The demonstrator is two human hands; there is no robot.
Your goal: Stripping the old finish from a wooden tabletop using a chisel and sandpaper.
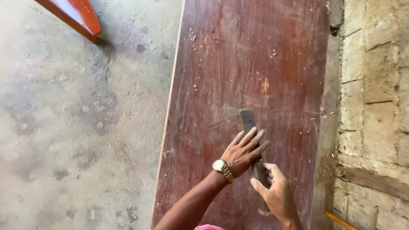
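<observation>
A long dark scraper blade (pixel 247 119) lies flat on a worn reddish-brown board (pixel 221 64). My left hand (pixel 244 151), with a gold watch on its wrist, presses down on the blade's middle with its fingers spread flat. My right hand (pixel 276 194) grips the blade's near end, where its handle is mostly hidden under my fingers. The blade's far tip sticks out past my left fingertips. Pale scratches and specks of dust mark the board around the blade.
A dusty concrete floor (pixel 76 127) spreads to the left of the board. A rough block wall (pixel 375 106) stands close along the right. A red wooden piece (pixel 76 15) pokes in at the top left. An orange stick (pixel 338 219) lies at the wall's foot.
</observation>
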